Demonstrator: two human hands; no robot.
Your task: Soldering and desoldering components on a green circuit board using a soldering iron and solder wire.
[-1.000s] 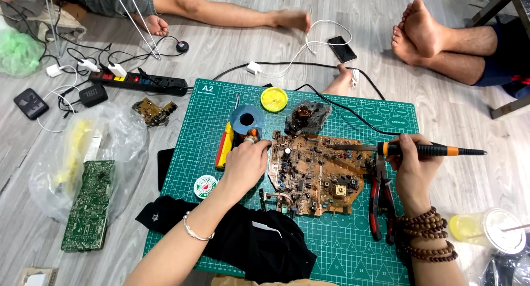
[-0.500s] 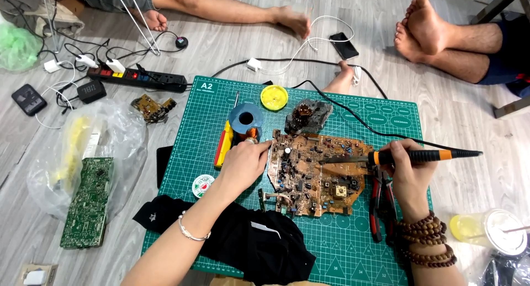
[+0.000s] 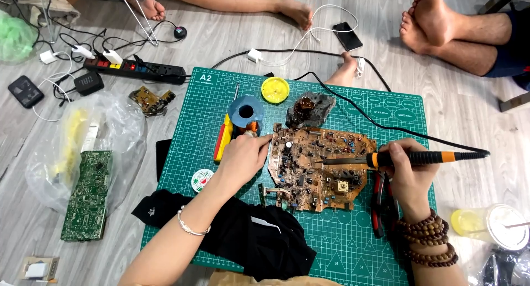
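Right hand grips soldering iron, tip on brown circuit board just left of it. Left hand curled at board's left edge; fingertips hidden, contents can't tell. Pliers partly hidden under right wrist.

Green circuit board in clear plastic bag, black power strip, yellow round tin, phone, lidded yellow drink cup

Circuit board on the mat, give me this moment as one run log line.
left hand: steadies brown circuit board | right hand: holds soldering iron, tip over board | surface: green cutting mat
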